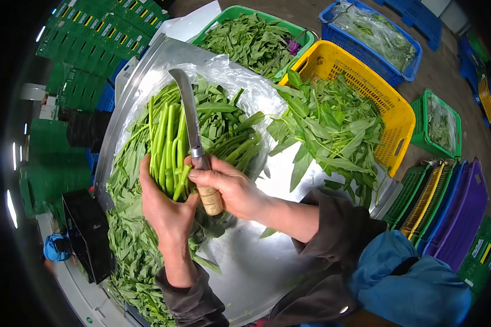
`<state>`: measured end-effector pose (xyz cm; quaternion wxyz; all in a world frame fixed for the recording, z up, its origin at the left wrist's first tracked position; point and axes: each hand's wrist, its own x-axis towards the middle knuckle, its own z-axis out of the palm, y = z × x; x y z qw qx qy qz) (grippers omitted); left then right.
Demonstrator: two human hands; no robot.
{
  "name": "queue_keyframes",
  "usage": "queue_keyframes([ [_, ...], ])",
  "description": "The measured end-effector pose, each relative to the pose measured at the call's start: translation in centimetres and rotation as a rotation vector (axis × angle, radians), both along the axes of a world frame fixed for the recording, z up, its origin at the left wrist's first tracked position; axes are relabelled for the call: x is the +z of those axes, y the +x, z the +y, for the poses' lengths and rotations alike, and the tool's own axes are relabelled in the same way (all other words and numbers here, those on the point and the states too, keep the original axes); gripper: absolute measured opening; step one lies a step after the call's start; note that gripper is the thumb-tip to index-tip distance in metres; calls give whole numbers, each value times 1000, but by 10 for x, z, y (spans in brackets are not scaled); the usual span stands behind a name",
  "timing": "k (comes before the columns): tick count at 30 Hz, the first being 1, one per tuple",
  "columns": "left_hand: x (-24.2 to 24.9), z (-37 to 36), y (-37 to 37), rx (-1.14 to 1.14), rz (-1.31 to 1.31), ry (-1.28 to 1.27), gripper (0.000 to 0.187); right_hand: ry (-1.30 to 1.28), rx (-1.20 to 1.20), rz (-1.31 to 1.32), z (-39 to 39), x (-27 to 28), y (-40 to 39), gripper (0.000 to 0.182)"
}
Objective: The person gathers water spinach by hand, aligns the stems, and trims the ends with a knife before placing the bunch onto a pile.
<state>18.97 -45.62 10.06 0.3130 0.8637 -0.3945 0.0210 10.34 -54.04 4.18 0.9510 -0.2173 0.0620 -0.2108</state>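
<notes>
My left hand (166, 210) grips a bunch of green leafy stalks (169, 147) by the cut stem ends, over a metal table (256, 261). My right hand (229, 188) holds a knife (190, 117) by its pale wooden handle, the curved blade pointing up and away across the bunch. The right thumb and fingers also touch the stem ends beside the left hand. More leafy greens (128, 245) lie heaped on the table's left side, under and around the bunch.
A clear plastic sheet (245, 87) lies under greens at the table's far end. A yellow crate (365, 92) spills greens onto the table. Green crate (251, 38), blue crate (376, 38), stacked crates (447, 207) on the right, green crates (93, 38) on the left.
</notes>
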Motion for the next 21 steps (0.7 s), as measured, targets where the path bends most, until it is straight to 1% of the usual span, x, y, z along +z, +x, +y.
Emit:
queue_keyframes([
  [2,-11,3,3,-1,-128,-9,77,-79,20,22,-7,-2,-6,31],
  [3,-14,3,2,2,-125,-9,77,-126,45,41,-11,-9,-8,31],
  [5,-18,3,1,23,-218,-18,74,48,114,-16,-13,-39,-4,30],
  [6,-18,4,1,31,-242,-12,71,99,-24,61,-4,-56,6,32],
  [7,-17,6,-2,29,-242,-13,71,130,-122,84,-4,-55,10,35],
  [9,-15,11,-7,54,-292,-102,73,191,-152,29,-2,-87,21,29],
  [10,-18,19,-4,50,-374,-108,73,181,-141,10,-1,-90,24,33],
  [11,-19,28,-7,50,-375,-103,73,186,-140,9,1,-93,27,33],
  [13,-17,46,-15,113,-233,-349,71,44,-165,22,4,-92,32,35],
  [14,-14,55,-18,128,-219,-436,73,71,-147,11,4,-98,36,35],
  [15,-9,66,-20,150,-294,-442,72,71,-141,7,3,-100,39,35],
  [17,-8,92,-22,242,-382,-503,71,17,-136,45,3,-102,41,44],
  [18,-6,108,-20,258,-524,-460,75,8,-146,36,4,-105,45,48],
  [19,-11,126,-14,230,-370,-641,79,6,-141,29,4,-107,48,48],
  [21,-5,158,-12,264,-423,-488,67,24,-123,59,1,-106,53,52],
])
